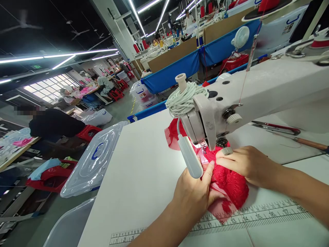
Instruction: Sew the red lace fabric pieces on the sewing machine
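- The left hand (192, 195) lies flat on the red lace fabric (227, 183), its fingers together and pressing down, thumb reaching up toward the needle area.
- The right hand (246, 164) rests on the far side of the same fabric, its fingers curled lightly and pressed on the cloth, gripping nothing.
- The fabric lies on the white surface (144, 171), bunched under the head of the sewing machine (257, 92), with one end showing behind the machine's foot.
- A white lamp (190, 156) hangs from the machine just above the left hand.
- A coil of white cord (183, 99) sits on top of the machine head.
- A printed ruler (257, 214) runs along the near edge of the surface, touching the fabric's lower edge.
- Scissors (277, 127) lie beyond the right hand.
- A clear plastic lid (95, 161) sits left of the surface.
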A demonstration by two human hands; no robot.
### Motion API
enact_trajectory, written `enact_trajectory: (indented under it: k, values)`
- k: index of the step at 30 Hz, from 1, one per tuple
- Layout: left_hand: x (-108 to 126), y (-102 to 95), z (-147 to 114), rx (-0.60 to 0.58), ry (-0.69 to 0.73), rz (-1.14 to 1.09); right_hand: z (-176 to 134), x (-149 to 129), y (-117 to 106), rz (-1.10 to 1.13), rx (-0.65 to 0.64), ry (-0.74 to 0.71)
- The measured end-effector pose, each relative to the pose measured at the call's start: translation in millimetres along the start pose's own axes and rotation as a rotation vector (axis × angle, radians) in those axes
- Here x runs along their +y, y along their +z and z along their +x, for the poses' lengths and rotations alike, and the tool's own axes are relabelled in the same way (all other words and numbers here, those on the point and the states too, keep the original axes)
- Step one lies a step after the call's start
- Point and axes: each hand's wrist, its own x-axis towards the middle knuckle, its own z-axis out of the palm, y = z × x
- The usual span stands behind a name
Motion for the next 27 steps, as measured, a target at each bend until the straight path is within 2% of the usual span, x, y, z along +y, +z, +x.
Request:
enact_trajectory:
  k: [8,12,27]
  values:
    - [-2.4,-3.0,0.2,-0.060,0.032,-0.003,1.4,-0.7,-2.4,0.010,0.001,-0.012]
    - [-3.2,-1.7,0.1,-0.040,-0.003,-0.009,1.4,-0.9,-2.7,0.001,-0.015,-0.003]
    - [-9.6,-0.6,0.6,-0.052,0.033,-0.055,6.3,-1.2,-6.9,-0.002,-0.002,-0.024]
